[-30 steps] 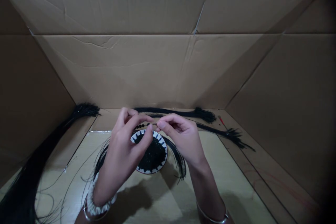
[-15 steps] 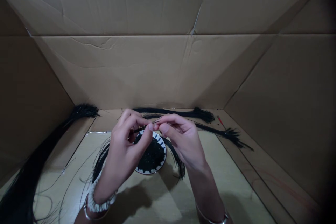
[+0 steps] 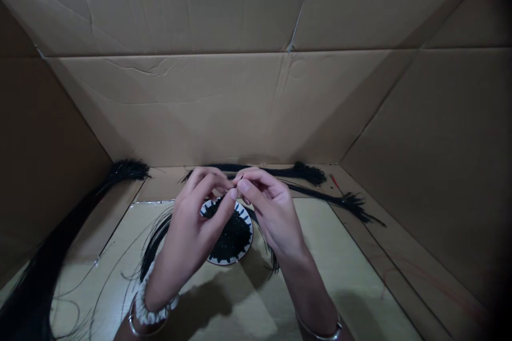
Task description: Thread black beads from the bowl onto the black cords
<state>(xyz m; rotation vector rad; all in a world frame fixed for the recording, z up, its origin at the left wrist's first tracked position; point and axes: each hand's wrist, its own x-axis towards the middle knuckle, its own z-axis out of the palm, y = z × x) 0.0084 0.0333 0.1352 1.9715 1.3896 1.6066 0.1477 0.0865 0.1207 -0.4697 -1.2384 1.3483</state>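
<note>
I have the right hand (image 3: 272,210) with its thumb and finger pinched on a thin dark thread (image 3: 241,176), and a tiny end of it pokes up above the tips. The left hand (image 3: 202,216) is close beside it, fingers bent, its thumb and finger almost meeting. I cannot tell if it has hold of the thread too, as the spot is small and dark. The dish (image 3: 250,229) sits upright on the desk (image 3: 316,287), below and between the hands, and the left thumb hides part of its rim. I think the small finger work is partway along: the thread is up in the hands, but a big heap of black bits (image 3: 231,237) is left in the dish. I see no part that looks all done, and I can't count how much is on the thread. Three big bunches lie about: one on the left (image 3: 76,224), one along the back (image 3: 302,171) and one at the back right (image 3: 346,200). A red stick (image 3: 334,180) is near the back right one. For moving, the back wall (image 3: 180,117) is the near edge past the fingers, so I would not push far that way. The side walls stand well apart from the arms. There is more room to the right of the dish, while loose hairs (image 3: 106,277) lie left of the left arm and could snag.
</note>
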